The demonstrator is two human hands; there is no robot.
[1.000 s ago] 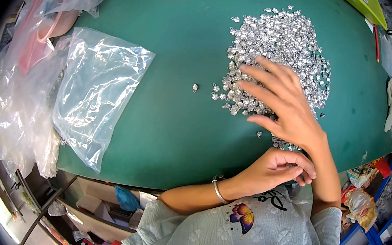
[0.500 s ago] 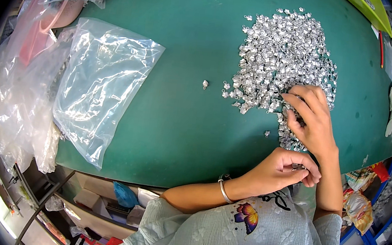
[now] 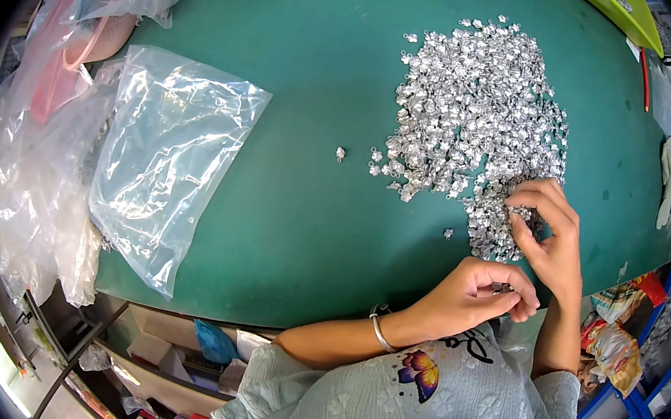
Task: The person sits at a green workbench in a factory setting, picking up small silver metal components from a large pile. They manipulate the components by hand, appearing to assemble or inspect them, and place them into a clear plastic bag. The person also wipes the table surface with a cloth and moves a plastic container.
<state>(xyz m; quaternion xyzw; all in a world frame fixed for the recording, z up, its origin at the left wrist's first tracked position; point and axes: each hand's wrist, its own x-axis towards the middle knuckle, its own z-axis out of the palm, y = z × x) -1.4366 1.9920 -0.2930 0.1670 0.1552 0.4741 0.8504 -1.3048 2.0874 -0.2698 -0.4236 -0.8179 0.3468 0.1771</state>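
Note:
A broad heap of small silver metal charms (image 3: 472, 101), each with a tiny loop, lies on the green tabletop in front of me. At the heap's near right edge my right hand (image 3: 551, 238) curls its fingers and thumb round some of the charms. My left hand (image 3: 495, 294) is closed in a loose curl near the table's front edge, with a bit of silver charm showing between the fingers. How many it holds is hidden. One loose charm (image 3: 340, 154) sits apart to the left, another just left of the heap's near end.
A clear plastic bag (image 3: 171, 166) lies flat on the left, beside more crumpled bags (image 3: 31, 191) and a pink basket (image 3: 111, 39). At the far right are a lime-green tray (image 3: 626, 19) and a red pen (image 3: 645, 79). Snack packets (image 3: 617, 353) stand beyond the right edge.
My right hand has drawn back toward me and slightly right, its fingers curling in closer round charms. My left hand stays nearly in place. The whole view has shifted a little.

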